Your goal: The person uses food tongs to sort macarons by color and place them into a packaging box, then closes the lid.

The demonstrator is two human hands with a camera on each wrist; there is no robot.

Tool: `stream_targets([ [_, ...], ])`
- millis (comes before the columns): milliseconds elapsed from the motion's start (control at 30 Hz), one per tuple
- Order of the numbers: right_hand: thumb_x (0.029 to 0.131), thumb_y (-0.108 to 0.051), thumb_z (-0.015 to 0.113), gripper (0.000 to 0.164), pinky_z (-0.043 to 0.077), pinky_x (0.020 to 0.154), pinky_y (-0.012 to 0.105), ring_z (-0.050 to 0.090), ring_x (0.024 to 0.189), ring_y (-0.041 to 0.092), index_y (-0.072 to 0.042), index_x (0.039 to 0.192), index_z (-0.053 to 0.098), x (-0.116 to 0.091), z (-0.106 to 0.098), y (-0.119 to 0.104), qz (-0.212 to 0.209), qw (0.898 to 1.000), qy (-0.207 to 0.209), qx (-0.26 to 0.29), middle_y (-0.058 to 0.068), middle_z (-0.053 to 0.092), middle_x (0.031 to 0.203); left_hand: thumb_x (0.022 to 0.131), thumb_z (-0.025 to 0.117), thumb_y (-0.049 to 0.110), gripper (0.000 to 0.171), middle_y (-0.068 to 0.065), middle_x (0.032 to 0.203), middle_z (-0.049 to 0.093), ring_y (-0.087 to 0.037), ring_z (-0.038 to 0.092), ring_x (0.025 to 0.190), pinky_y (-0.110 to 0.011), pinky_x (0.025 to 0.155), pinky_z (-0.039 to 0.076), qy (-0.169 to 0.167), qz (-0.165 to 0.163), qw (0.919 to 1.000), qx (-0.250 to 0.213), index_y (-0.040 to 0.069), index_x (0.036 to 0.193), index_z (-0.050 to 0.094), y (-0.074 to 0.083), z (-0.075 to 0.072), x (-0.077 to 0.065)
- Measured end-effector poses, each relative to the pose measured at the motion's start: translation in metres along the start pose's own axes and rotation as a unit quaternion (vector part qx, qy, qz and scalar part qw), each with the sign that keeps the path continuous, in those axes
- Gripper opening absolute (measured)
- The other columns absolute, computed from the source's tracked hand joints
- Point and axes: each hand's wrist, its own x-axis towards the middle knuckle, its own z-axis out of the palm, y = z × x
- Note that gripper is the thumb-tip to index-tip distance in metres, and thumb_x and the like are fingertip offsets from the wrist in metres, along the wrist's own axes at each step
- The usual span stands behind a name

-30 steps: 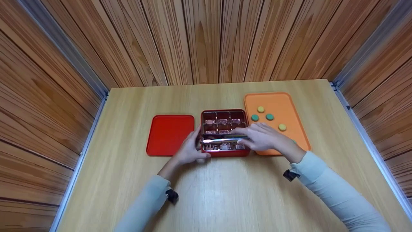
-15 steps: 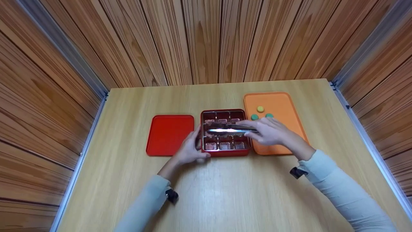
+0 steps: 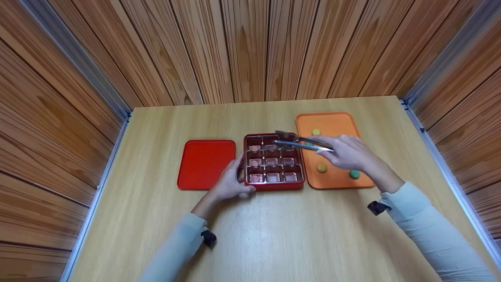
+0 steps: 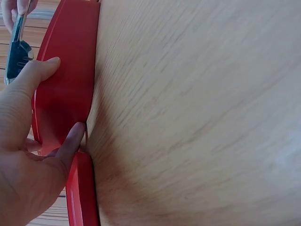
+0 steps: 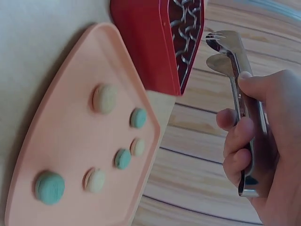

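The right hand [image 3: 346,152], nearer the macarons [image 5: 104,98], grips the tongs [image 5: 249,106] — tips parted, nothing visible between them — pointing left over the red box [image 3: 274,187], while the macarons lie on the orange tray [image 3: 336,121] below and to the tips' right.

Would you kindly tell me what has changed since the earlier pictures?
The right hand has moved the silver metal tongs rightward and farther back, from over the near half of the square red box toward its far right corner; it still holds them. The box, the left hand against it and the flat red tray stayed put.
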Motion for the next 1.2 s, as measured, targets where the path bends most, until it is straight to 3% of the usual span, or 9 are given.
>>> stream_targets([
  [200,0.115,-0.032,0.065,0.049,0.024,0.049,0.025,0.033,0.05,0.012,-0.019,0.162,0.061,-0.007,-0.008,0.016,0.024,1.0,0.006,0.009,-0.004,0.04,0.067,0.085,0.1,0.019,0.127,-0.021,0.169,0.047,-0.038,0.045,0.157,-0.059,0.141,0.032,0.001,0.004,1.0,0.001,0.017,0.182,0.018,-0.001,0.0,-0.001],
  [467,0.115,-0.035,0.065,0.053,0.028,0.048,0.025,0.041,0.05,0.014,-0.015,0.164,0.058,-0.015,-0.012,0.037,0.057,0.998,-0.008,0.02,-0.003,0.06,0.069,0.081,0.102,0.015,0.13,-0.024,0.166,0.05,-0.041,0.047,0.156,-0.06,0.142,0.03,0.011,0.01,0.9999,0.009,0.017,0.182,0.02,-0.001,0.0,-0.001],
  [767,0.115,-0.033,0.065,0.051,0.025,0.047,0.025,0.033,0.046,0.014,-0.017,0.163,0.059,-0.021,-0.011,0.054,0.078,0.997,-0.002,0.008,-0.005,0.041,0.059,0.084,0.1,0.019,0.126,-0.022,0.167,0.048,-0.04,0.046,0.155,-0.061,0.14,0.033,0.004,0.01,0.9999,0.003,0.016,0.182,0.02,-0.001,0.0,-0.002],
  [967,0.115,-0.034,0.064,0.051,0.026,0.049,0.026,0.036,0.048,0.016,-0.016,0.163,0.059,-0.018,-0.004,0.062,0.088,0.996,-0.013,0.002,-0.003,0.046,0.062,0.084,0.099,0.017,0.125,-0.024,0.166,0.049,-0.041,0.046,0.155,-0.061,0.141,0.033,0.003,0.015,0.9999,-0.002,0.013,0.182,0.021,-0.001,-0.001,-0.002],
  [1200,0.116,-0.034,0.063,0.052,0.026,0.048,0.026,0.036,0.047,0.016,-0.015,0.164,0.057,-0.014,0.007,0.069,0.103,0.994,-0.03,0.016,-0.004,0.05,0.062,0.086,0.099,0.018,0.126,-0.021,0.168,0.047,-0.039,0.044,0.157,-0.059,0.142,0.032,-0.001,0.005,1.0,0.002,0.018,0.183,0.018,0.0,-0.001,0.0],
])
